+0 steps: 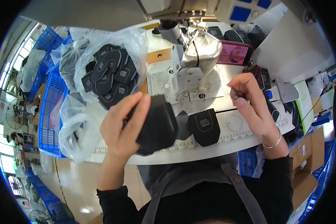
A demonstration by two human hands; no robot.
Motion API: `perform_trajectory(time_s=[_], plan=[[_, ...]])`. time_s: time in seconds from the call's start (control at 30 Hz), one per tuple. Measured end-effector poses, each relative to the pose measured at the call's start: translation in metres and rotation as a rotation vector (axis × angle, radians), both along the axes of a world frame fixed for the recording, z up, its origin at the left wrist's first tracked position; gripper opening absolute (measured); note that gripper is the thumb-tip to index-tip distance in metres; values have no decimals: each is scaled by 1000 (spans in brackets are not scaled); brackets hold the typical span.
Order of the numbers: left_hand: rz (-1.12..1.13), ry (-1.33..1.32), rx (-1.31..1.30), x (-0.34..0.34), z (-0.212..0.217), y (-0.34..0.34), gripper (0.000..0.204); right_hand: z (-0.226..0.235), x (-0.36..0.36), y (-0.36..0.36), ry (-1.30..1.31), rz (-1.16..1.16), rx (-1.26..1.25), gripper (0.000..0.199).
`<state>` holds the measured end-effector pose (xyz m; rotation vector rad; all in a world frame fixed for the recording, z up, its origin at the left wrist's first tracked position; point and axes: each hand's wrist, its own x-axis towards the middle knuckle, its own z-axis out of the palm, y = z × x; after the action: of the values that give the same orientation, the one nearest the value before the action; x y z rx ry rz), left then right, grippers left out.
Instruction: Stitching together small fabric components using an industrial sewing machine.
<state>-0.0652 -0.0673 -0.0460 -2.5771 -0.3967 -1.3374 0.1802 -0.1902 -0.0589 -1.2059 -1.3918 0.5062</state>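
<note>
Head view looks down on a pale sewing table (212,147) with a printed ruler strip along its near edge. The left hand (121,125) is closed around a stack of black padded pieces (156,125), thumb on one side and fingers wrapped over the other, and holds the stack just above the near edge of the table, left of its middle. The right hand (250,104) is raised over the right part of the table with its fingers curled loosely inward; the fingertips pinch something small and dark, too small to tell what. A thin bracelet (273,143) sits on that wrist.

Between the two hands, a single black shield-shaped piece (205,127) with pale printing lies flat on the table, touching the ruler strip. Just behind it stands the sewing machine head (198,52), silver and grey, over a scratched metal plate (192,84). A pink phone (233,52) lies just right of the machine, toward the far edge.

At the left end of the table, a clear plastic bag (112,63) holds many more black pieces, and another, crumpled bag (76,134) hangs over the near left corner. Blue plastic crates (50,100) stand beyond the left edge. Cardboard boxes (306,160) sit below the right end.
</note>
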Motion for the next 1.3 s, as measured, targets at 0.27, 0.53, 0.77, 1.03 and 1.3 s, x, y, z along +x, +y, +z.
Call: perform_trajectory(time_s=[0.27, 0.53, 0.77, 1.03, 1.3], plan=[[-154, -51, -5, 16, -12, -20, 33, 11, -25, -2, -84, 191, -101, 23], [-226, -43, -42, 23, -19, -28, 34, 13, -23, 8, -55, 312, -112, 20], [-207, -56, -86, 23, -21, -28, 38, -3, -15, 10, -63, 168, -21, 13], [-272, -74, -154, 29, -26, -34, 39, -3, -42, -5, 312, 332, -447, 16], [-523, -357, -1753, 13, -26, -44, 28, -8, -39, -1, 259, 201, -388, 10]])
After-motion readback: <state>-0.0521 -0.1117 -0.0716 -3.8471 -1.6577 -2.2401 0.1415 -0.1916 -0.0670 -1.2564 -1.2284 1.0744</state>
